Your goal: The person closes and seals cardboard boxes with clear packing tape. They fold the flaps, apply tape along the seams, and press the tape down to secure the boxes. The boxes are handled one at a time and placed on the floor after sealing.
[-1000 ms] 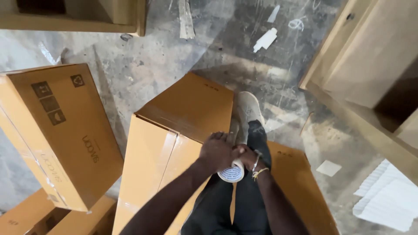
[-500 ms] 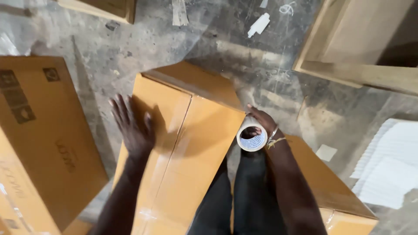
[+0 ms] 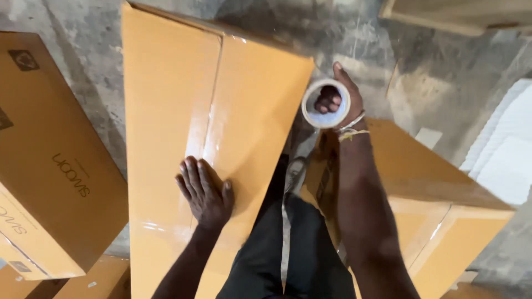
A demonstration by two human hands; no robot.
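Observation:
A long tan cardboard box (image 3: pixel 177 99) lies in front of me, its centre seam covered with clear tape. My left hand (image 3: pixel 204 191) rests flat on its top near the seam, fingers spread. My right hand (image 3: pixel 342 99) holds a roll of clear packing tape (image 3: pixel 326 103) just past the box's right edge, fingers through the core. Thin bracelets circle that wrist. My dark-trousered legs and one shoe (image 3: pixel 295 173) show between the boxes.
Another tan box (image 3: pixel 438 188) lies to the right under my right forearm. A printed tan box (image 3: pixel 50 166) lies at the left, more cardboard below it. White sheets (image 3: pixel 507 149) lie at the right on the concrete floor. A wooden frame (image 3: pixel 460 14) sits top right.
My left hand has slid down the box top toward me. The view has come closer to the box. The tape roll stays in my right hand.

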